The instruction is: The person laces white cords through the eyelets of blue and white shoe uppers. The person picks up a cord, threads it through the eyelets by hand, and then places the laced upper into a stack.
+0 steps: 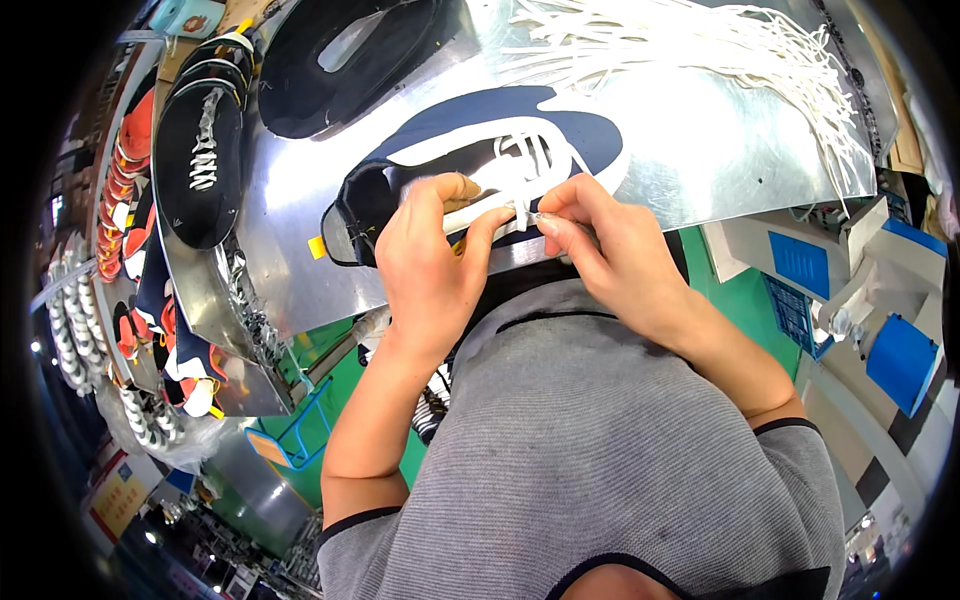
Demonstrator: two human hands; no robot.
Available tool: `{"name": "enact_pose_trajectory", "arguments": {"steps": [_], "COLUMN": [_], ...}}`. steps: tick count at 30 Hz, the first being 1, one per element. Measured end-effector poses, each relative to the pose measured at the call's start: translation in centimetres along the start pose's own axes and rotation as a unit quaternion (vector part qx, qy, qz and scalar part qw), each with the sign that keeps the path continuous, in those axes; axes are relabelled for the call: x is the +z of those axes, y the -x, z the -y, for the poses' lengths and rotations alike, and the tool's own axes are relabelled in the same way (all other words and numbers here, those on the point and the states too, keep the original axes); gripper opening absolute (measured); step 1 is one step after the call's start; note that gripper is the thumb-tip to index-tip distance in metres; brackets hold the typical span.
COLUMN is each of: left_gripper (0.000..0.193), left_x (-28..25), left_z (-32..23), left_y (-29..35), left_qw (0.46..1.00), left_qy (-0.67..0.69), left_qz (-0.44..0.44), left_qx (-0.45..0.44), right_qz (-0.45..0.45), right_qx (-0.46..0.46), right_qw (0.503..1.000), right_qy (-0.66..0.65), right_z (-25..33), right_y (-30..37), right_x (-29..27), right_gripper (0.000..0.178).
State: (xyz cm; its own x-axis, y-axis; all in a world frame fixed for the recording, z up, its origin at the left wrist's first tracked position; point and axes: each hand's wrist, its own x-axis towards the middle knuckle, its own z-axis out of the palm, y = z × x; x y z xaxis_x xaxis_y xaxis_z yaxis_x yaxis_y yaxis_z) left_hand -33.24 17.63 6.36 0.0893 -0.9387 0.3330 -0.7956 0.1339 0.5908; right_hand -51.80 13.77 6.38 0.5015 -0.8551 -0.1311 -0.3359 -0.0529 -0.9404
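Observation:
A navy and white shoe upper [590,135] lies flat on the metal table in front of me, its black lining and a yellow tab showing at the heel end. White shoelace [535,150] crosses its eyelet rows in several loops. My left hand [430,245] is closed on the near eyelet edge of the upper, its thumb beside the lace. Just right of that thumb, my right hand [630,250] pinches the shoelace between thumb and index finger. The exact lace tip is hidden by the fingertips.
Loose white shoelaces [690,45] are spread over the far right of the metal table [715,165]. Black uppers [200,165] are stacked at the left, and another black piece [290,85] lies beyond mine. Orange-red uppers [125,190] hang further left. A blue-framed stool [295,445] stands below.

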Motion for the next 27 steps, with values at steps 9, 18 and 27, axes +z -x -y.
{"name": "enact_pose_trajectory", "arguments": {"steps": [9, 18, 27], "left_gripper": [0.027, 0.038, 0.040], "left_x": [0.7, 0.8, 0.7], "left_z": [0.1, 0.7, 0.6], "left_y": [1.0, 2.4, 2.1], "left_qw": [0.991, 0.986, 0.976], "left_qy": [0.058, 0.050, 0.071], "left_qz": [0.022, -0.028, -0.013], "left_qx": [0.118, 0.155, 0.206], "right_qz": [-0.002, 0.032, 0.163], "right_qx": [0.072, 0.070, -0.101], "right_qw": [0.995, 0.994, 0.965], "right_qy": [-0.069, 0.082, 0.177], "right_z": [0.1, 2.8, 1.7], "right_y": [-2.0, -1.0, -5.1], "right_x": [1.9, -5.2, -2.0], "right_gripper": [0.019, 0.015, 0.016]}}
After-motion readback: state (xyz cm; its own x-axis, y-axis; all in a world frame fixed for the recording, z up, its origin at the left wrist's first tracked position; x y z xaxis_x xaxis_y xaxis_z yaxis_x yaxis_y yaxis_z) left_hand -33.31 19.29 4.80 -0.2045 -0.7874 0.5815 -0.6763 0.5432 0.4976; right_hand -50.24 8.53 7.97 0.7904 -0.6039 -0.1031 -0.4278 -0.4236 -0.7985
